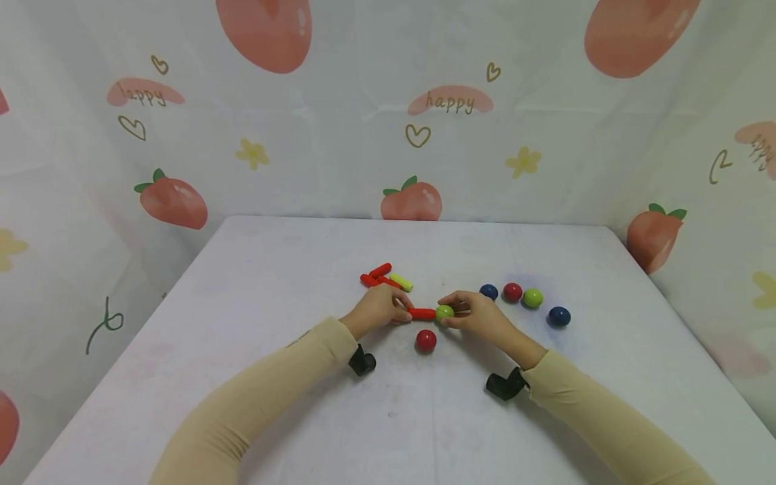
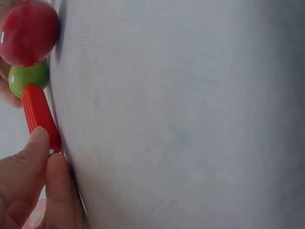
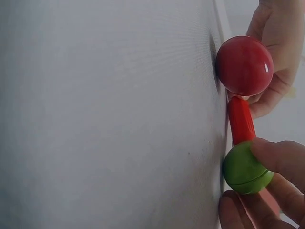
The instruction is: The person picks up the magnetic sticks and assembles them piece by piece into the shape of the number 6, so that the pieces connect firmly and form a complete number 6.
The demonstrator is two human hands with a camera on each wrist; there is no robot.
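Low over the white table, my left hand (image 1: 379, 308) pinches the end of a red rod (image 1: 422, 314) between thumb and fingers. The rod's other end meets a green ball (image 1: 444, 312), which my right hand (image 1: 481, 315) holds between thumb and fingers. In the left wrist view the red rod (image 2: 40, 114) lines up with the green ball (image 2: 28, 78); a small pale tip shows at its held end. Whether rod and ball are joined or only touching, I cannot tell. Nearer the front lies a loose red ball (image 1: 426, 341), apart from both hands.
Behind my left hand lie several red rods (image 1: 380, 271) and a yellow-green rod (image 1: 401, 281). To the right sit a blue ball (image 1: 488, 292), a red ball (image 1: 512, 292), a green ball (image 1: 533, 298) and another blue ball (image 1: 559, 316). A printed curtain (image 1: 339, 135) rises behind the table (image 1: 291, 269).
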